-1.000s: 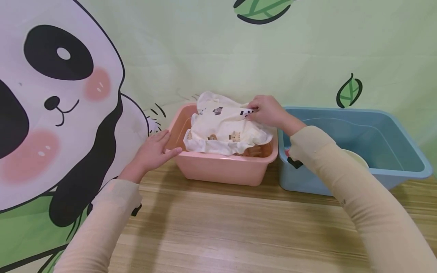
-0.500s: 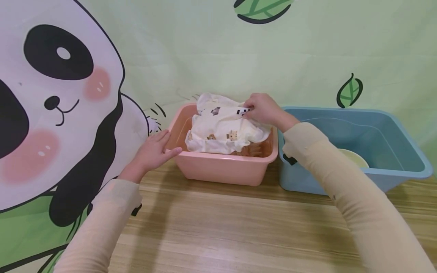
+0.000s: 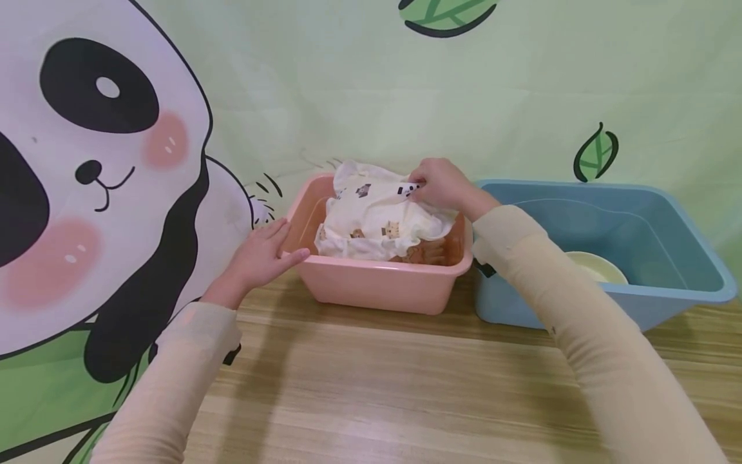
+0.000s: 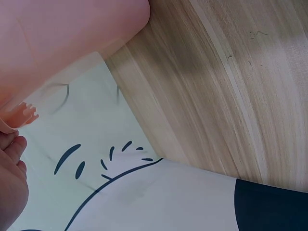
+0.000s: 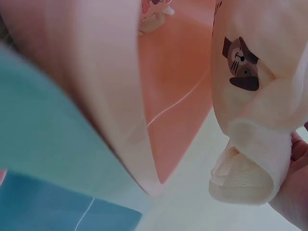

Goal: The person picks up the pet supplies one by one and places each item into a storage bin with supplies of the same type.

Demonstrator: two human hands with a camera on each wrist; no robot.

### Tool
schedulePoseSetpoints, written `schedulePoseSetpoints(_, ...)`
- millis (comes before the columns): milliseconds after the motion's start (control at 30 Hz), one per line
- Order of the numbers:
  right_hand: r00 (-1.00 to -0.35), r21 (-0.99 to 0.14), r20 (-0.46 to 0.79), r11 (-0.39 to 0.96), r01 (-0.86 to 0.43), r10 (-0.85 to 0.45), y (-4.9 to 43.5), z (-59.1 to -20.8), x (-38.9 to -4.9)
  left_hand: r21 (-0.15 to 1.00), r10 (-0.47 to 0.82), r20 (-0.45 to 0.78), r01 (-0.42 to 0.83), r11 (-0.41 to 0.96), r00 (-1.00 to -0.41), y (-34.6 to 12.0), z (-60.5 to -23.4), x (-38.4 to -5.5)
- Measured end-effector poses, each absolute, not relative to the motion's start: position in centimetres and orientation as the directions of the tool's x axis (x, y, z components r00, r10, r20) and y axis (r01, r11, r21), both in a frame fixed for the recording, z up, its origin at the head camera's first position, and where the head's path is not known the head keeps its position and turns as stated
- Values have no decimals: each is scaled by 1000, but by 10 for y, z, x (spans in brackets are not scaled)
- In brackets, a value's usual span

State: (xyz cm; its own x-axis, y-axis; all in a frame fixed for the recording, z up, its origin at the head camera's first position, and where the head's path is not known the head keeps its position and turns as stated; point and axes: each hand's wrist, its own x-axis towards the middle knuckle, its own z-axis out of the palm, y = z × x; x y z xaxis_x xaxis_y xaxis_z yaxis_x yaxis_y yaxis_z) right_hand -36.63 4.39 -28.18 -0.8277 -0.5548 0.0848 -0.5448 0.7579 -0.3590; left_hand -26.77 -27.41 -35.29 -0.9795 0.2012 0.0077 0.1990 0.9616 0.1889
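Note:
A cream cloth with a ruffled edge and printed animal faces [image 3: 371, 212] lies bunched at the mouth of the pink tub [image 3: 377, 288]. My right hand [image 3: 445, 187] pinches its upper right part between thumb and fingers. From the right wrist, the cloth [image 5: 260, 101] shows a folded end against the hand [image 5: 294, 192], beside the tub's corner. My left hand [image 3: 257, 258] rests on the tub's left front corner, fingers extended and thumb along the front rim. Only part of this hand [image 4: 12, 187] enters the left wrist view.
Close to the right of the pink tub stands a larger blue tub [image 3: 690, 258], holding a pale round dish-like item [image 3: 599, 265]. Both tubs stand on a wood-grain table [image 3: 371, 386]. Behind hangs a pale green backdrop [image 3: 348, 84] with a panda drawing.
My right hand has shifted slightly left with the cloth, which has sunk a little and uncovers more of the tub's front right inside. My left hand stays put.

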Motion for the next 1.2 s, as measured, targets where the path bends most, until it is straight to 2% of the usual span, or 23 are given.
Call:
schedulePoseSetpoints(500,-848,-426,63,754,-500,-526,39,-289,-373,200,190,12,188,961,-982,-275,-356,-270)
schedulePoseSetpoints(1200,-828,-393,72,747,-536,-556,33,-288,-375,205,209,26,210,956,-977,-274,-353,-267)
